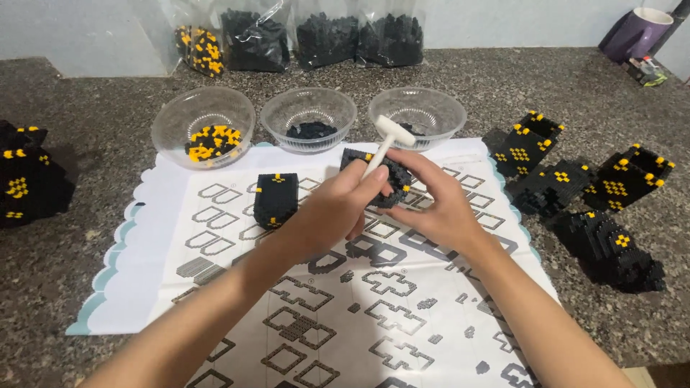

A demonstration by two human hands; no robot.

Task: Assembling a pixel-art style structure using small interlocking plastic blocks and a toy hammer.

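My left hand (338,208) grips the handle of a small white plastic hammer (388,133), whose head points up toward the bowls. My right hand (438,205) holds a black brick assembly with yellow studs (394,174) from the right side, just above the printed instruction sheet (338,302). The two hands meet over this assembly. A second black brick block with yellow studs (276,199) stands on the sheet just left of my left hand.
Three clear bowls (203,123) (308,115) (417,113) sit behind the sheet, holding yellow and black bricks. Bags of bricks (327,39) line the back wall. Finished black-and-yellow blocks lie right (575,187) and far left (25,179). A purple mug (640,32) stands at back right.
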